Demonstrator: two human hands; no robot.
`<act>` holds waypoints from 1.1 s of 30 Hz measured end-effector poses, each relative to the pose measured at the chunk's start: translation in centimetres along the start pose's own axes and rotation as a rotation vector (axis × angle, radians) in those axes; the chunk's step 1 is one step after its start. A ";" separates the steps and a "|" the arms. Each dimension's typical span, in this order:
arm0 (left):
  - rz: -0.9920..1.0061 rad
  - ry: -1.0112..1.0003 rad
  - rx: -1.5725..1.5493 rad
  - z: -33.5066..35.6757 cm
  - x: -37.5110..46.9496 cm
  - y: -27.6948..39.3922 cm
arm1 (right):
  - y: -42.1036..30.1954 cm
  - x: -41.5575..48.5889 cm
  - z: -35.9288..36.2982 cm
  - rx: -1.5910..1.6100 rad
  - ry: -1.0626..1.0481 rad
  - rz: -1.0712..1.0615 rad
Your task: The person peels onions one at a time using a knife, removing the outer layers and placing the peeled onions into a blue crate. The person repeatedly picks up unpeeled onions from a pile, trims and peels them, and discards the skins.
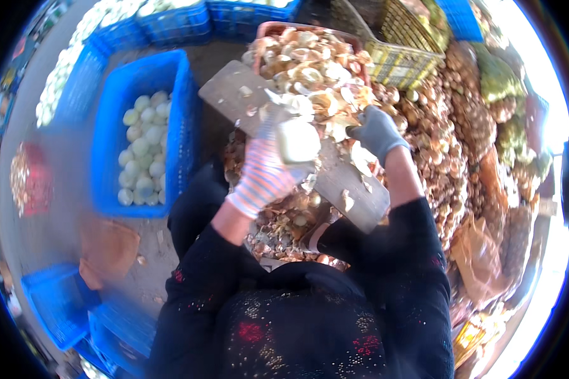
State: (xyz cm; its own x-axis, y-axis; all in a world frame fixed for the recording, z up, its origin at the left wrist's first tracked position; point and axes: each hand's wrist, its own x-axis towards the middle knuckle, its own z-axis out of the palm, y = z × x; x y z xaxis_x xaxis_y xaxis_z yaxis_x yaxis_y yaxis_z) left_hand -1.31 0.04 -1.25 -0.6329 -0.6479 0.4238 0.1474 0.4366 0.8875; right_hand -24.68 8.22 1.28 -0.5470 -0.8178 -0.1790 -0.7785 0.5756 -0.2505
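My left hand (265, 170), in a striped knit glove, grips a large, pale peeled onion (298, 140) above a grey board (360, 189). The board lies slantwise across, beneath both hands, with scraps of skin on it. To the right, my right hand (381, 130), in a grey glove, has its fingers curled beside the loose onion skins (329, 102); whether it holds something small is unclear. The skins heap up in a red crate (277, 26) beyond the board. A small pale pointed thing shows above my left hand, too blurred to name.
At left stands a blue crate (182, 137) partly filled with peeled onions (142, 147). Unpeeled onions (431, 156) are piled at right, with mesh sacks behind. A yellow crate (398, 64) stands at upper right, more blue crates (173, 26) along the top, empty ones (57, 303) at lower left.
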 end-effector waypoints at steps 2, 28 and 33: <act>-0.141 0.106 -0.130 -1.7 1.5 2.1 | 2.1 -0.6 -0.1 0.348 -0.116 0.046; -0.381 -0.599 0.302 5.2 0.5 -0.1 | 25.5 -17.7 22.0 0.371 -0.273 0.943; -0.221 -0.678 0.581 8.1 1.2 0.4 | 32.9 -18.8 25.9 -0.229 -0.568 0.082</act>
State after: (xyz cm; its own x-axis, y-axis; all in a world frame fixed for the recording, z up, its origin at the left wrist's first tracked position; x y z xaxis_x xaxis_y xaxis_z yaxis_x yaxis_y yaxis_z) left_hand -8.17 4.46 -1.84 -0.9385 -0.3293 -0.1042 -0.3189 0.7102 0.6276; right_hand -31.97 42.57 -28.27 -0.4076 -0.6052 -0.6838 -0.8215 0.5700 -0.0147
